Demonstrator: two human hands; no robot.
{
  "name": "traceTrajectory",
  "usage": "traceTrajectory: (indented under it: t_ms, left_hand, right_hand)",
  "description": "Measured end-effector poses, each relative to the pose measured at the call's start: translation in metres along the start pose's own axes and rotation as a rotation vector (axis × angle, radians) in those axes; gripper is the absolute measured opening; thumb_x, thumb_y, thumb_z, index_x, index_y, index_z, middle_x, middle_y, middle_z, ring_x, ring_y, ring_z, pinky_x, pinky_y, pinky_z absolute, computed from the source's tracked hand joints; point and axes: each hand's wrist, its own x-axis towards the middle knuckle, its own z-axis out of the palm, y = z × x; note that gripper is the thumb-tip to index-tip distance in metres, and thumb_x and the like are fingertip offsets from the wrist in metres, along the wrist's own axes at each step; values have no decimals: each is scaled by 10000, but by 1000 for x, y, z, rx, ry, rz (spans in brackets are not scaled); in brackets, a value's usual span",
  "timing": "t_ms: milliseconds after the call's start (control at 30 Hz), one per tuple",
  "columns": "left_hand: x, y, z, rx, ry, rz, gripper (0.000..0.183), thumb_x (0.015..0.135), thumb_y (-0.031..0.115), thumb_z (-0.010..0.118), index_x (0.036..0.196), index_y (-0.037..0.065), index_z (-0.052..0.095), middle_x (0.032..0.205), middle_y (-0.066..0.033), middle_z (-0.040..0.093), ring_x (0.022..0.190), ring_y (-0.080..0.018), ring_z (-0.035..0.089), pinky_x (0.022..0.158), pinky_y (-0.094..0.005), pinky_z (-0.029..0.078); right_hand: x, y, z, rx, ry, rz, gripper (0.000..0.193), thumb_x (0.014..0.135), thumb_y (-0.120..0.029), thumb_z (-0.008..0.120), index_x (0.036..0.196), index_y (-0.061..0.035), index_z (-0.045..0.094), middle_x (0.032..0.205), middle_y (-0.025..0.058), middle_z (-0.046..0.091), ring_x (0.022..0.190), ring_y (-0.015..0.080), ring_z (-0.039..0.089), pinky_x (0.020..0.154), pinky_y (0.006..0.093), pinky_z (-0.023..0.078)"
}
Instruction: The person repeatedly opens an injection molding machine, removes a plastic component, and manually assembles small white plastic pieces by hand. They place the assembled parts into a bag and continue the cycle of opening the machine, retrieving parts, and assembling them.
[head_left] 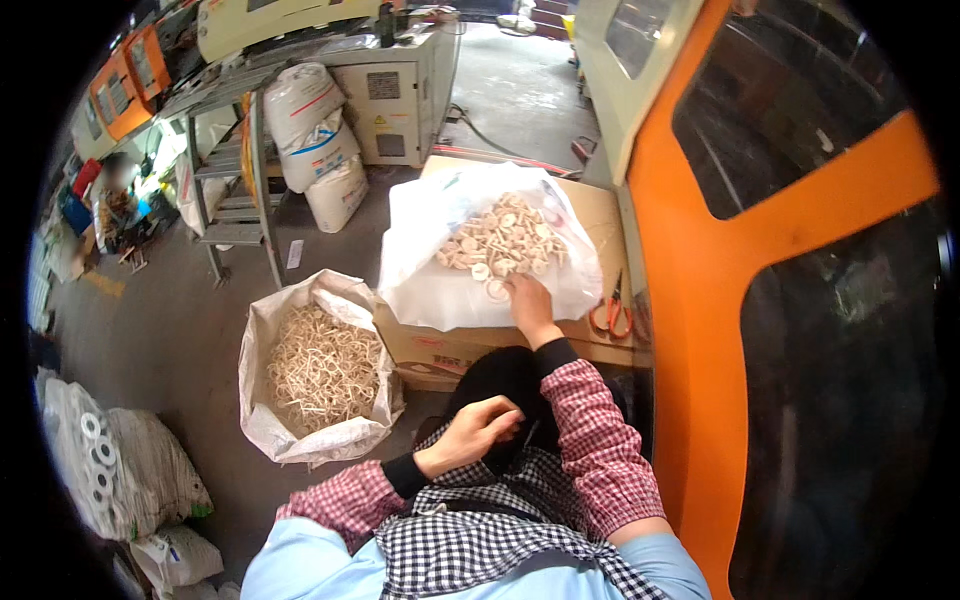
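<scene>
My right hand [531,303] reaches over the near edge of a white plastic sheet or bag [430,295], its fingers closed at a cream disc-shaped plastic part [496,290]. Just beyond it, a pile of similar cream parts [508,238], round heads with stems, lies on the plastic. Above my lap, my left hand [478,436] is held with curled fingers; whatever may be in them is hidden. A white woven sack [262,400] stands open to the left, filled with thin, pale branching plastic pieces [322,370].
Under the plastic is a cardboard box [425,350], with orange-handled scissors [612,312] on its right side. An orange machine panel [690,400] rises close on my right. Farther left are metal steps [232,235], stacked white sacks [312,140] and a plastic-wrapped bundle [130,460].
</scene>
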Motion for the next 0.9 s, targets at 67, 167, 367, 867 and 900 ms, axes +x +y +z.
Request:
traceTrajectory:
  t_ms: [67,167,367,867,900]
  left_hand:
    - [-21,-12,-24,31,118,-98,213,929,170,515,1022,-10,583,810,-29,600,690,-69,551,627,-206,463]
    - [-36,-9,-42,-47,240,-169,228,915,159,538,1079,7,578,806,-22,608,635,-46,533,549,-184,427]
    - [-14,20,-46,-352,122,40,297,928,135,502,1185,-15,512,913,-38,606,631,-49,491,559,-174,412]
    - [-41,17,-32,-174,473,215,107,876,43,566,963,-17,584,805,-84,646,632,-106,602,575,-216,499]
    - [-42,16,-31,-124,502,226,111,874,44,569,964,-20,583,800,-86,645,630,-106,601,574,-216,498]
  right_hand:
    - [-4,1,-9,171,238,-28,126,818,-97,584,887,4,614,828,181,626,744,315,603,669,381,476]
    - [-31,-5,-38,984,354,159,121,851,-60,591,916,42,600,777,133,662,632,174,619,613,269,496]
    - [-97,-49,-48,1830,-165,595,142,880,-65,573,990,25,577,862,91,622,723,139,597,630,218,488]
    - [-175,-79,-64,1213,-527,40,241,909,-136,540,1092,20,545,919,66,593,775,102,558,705,233,469]
    - [-174,-80,-64,1256,-569,57,269,904,-130,546,1126,19,527,922,69,596,781,107,566,714,239,476]
